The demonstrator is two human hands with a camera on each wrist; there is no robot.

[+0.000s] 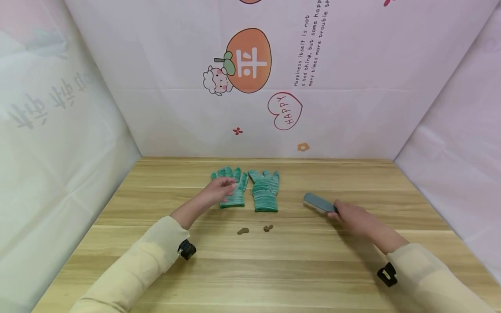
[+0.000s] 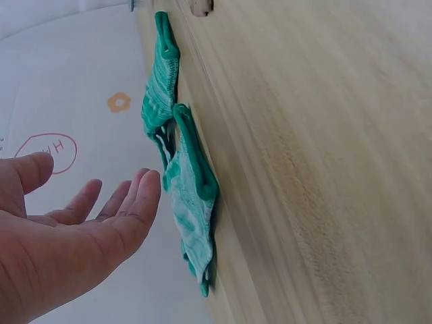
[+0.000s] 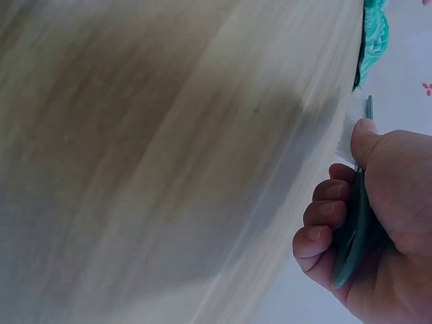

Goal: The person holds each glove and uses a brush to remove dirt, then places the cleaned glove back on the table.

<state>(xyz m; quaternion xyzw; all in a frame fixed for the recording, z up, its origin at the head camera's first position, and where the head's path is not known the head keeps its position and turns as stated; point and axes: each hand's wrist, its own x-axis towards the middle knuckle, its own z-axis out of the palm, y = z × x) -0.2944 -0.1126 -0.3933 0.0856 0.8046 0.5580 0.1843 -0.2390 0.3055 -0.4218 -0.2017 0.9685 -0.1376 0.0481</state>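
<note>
Two green-and-white knit gloves lie side by side toward the back of the wooden table: a left glove (image 1: 234,198) and a right glove (image 1: 266,195). My left hand (image 1: 219,190) hovers over the left glove, its fingers loosely bent and holding nothing; the left wrist view shows this hand (image 2: 74,243) apart from the glove cuffs. My right hand (image 1: 354,219) grips the handle of a blue-grey brush (image 1: 320,203) with pale bristles. In the right wrist view the fingers wrap round the dark green handle (image 3: 358,236), and the brush is held off the table.
Two small brown pieces, a flat one (image 1: 243,231) and a knobbly one (image 1: 268,228), lie on the table (image 1: 250,278) in front of the gloves. A printed white sheet (image 1: 176,121) stands behind the table, with white sheets at both sides.
</note>
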